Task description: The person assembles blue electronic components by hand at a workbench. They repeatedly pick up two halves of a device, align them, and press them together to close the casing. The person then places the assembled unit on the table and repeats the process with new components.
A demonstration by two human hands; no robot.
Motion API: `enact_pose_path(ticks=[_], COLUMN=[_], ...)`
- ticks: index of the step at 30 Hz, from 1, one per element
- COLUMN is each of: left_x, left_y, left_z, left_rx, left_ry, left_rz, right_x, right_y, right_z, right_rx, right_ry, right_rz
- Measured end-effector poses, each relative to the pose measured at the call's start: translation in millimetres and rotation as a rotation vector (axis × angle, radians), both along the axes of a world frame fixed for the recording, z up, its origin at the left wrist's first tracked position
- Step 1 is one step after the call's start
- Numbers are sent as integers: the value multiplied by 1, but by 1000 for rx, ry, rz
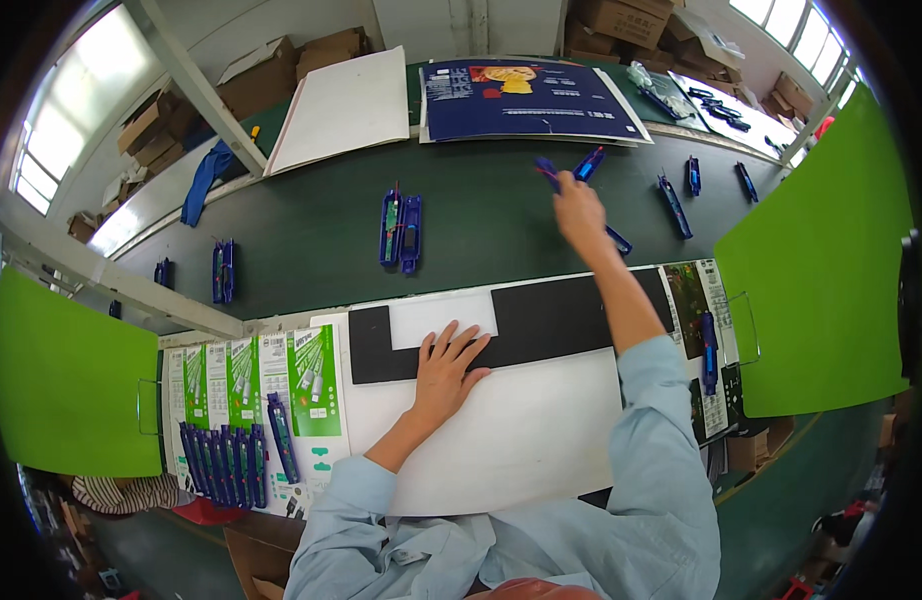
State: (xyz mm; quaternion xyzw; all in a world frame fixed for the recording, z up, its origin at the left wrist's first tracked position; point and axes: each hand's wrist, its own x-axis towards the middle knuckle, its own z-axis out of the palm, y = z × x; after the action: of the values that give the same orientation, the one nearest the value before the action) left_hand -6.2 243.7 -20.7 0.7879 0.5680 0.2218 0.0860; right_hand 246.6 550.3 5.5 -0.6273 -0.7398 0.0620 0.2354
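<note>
Left hand (445, 375) spread open, the right hand (578, 205) grips a blue case (587, 165), lined-up cases (228, 465) at the worktop's (501, 440) left edge apparently done, loose cases (410, 235) remaining.

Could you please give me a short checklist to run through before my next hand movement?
1. Right hand closed on a blue casing: ok, its fingers pinch it.
2. That casing lifted off the dark green worktop: cannot tell from this view.
3. Left hand free: ok, it lies spread and holds nothing, its fingers over the black strip.
4. Row of casings at lower left side by side: ok.
5. All casings gathered in that row: not ok; an open pair of halves, among others, lies on the worktop.
</note>
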Motion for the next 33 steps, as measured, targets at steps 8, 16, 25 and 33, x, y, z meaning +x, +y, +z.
enact_pose_path(ticks=[8,16,25,33], left_x=[9,28,-5,-2], left_y=[-4,-78,-131,-133], left_z=[20,51,1,-1], left_rx=[-15,-490,21,-2], left_ry=[-193,-1431,-507,-371], left_rz=[53,390,481,461], right_x=[61,-50,-48,-87], right_y=[-45,-297,-395,-419], right_z=[-8,53,20,11], right_rx=[0,-635,-420,-492], right_ry=[-58,586,250,157], right_rz=[54,786,482,416])
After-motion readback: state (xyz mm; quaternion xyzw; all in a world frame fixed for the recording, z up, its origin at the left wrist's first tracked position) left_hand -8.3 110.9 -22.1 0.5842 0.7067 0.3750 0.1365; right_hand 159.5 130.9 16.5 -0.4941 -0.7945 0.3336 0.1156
